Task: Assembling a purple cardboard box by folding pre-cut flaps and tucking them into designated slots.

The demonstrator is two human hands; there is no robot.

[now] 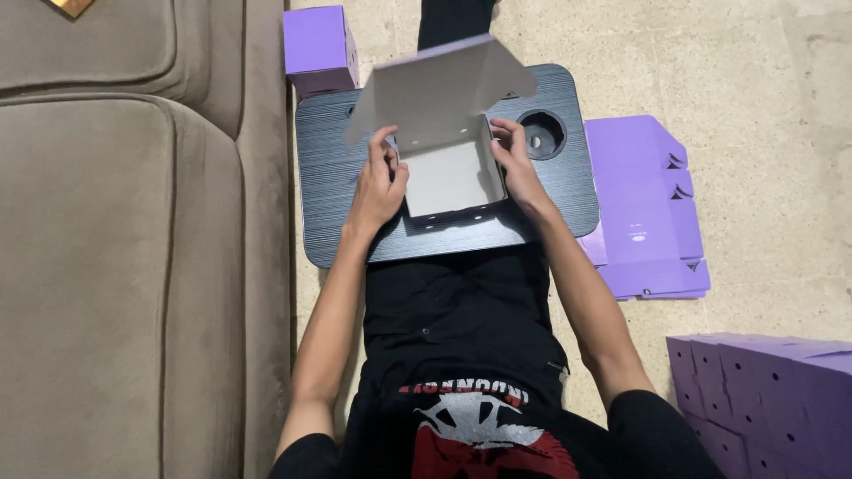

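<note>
A half-folded cardboard box (448,177), grey-white inside, sits on a dark lap tray (337,191) across my legs. Its lid flap (435,89) stands up and away from me. My left hand (377,182) grips the box's left wall, fingers curled over the edge. On the right wall, my right hand (515,164) does the same with fingers inside the box.
A beige sofa (133,239) fills the left side. One folded purple box (319,49) stands beyond the tray. Flat purple box blanks (643,208) lie on the floor at right, and several folded purple boxes (772,390) are stacked at lower right. The tray has a round cup hole (541,133).
</note>
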